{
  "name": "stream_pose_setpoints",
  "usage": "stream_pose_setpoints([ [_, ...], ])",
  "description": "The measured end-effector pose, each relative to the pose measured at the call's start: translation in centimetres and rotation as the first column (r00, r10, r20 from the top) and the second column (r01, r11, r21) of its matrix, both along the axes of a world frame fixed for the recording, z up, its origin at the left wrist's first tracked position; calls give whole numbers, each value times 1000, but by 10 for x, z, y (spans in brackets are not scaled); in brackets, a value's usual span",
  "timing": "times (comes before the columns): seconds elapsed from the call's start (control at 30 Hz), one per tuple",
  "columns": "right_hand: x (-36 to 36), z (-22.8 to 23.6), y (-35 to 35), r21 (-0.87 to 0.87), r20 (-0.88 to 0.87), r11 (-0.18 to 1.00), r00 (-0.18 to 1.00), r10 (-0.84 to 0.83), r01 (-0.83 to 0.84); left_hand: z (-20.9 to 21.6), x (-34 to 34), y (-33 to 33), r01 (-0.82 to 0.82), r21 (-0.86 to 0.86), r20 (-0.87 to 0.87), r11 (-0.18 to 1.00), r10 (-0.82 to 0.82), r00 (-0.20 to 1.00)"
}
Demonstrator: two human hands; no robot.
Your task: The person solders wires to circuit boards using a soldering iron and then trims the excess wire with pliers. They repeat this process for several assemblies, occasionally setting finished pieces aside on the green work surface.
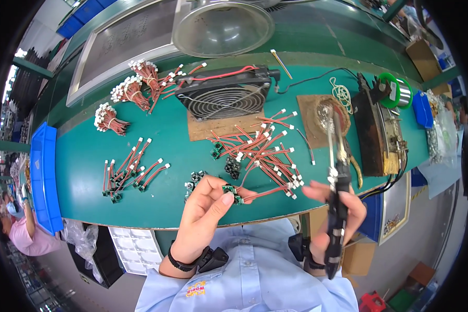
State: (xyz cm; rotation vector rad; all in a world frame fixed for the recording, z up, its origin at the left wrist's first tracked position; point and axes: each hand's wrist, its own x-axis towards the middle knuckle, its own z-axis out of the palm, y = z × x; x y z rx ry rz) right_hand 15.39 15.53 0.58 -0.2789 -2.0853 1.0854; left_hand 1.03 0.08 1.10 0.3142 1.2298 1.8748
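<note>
Near the front edge of the green table, my left hand pinches a small green circuit board between thumb and fingers. Red-and-brown wires with a white plug trail from it to the right. My right hand is closed around the black handle of a soldering iron, whose metal shaft points away over a round dish on a brown board. Beyond my left hand lies a loose heap of wire leads with white plugs. Several small black components sit beside the heap.
A black fan stands behind the heap. Bundled wire leads and wired boards lie at left, by a blue bin. A dark soldering unit with a green solder spool and cables stands at right. A metal lamp hood hangs above.
</note>
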Motion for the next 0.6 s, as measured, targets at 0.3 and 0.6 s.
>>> stream_pose_setpoints([
  [0.3,35,-10,-12,220,165,970,984,70,-106,-9,-3,3,-210,-8,-118,978,208,971],
  [0.6,18,5,-21,128,186,972,968,171,-196,-13,-1,4,-220,12,-271,975,215,938],
])
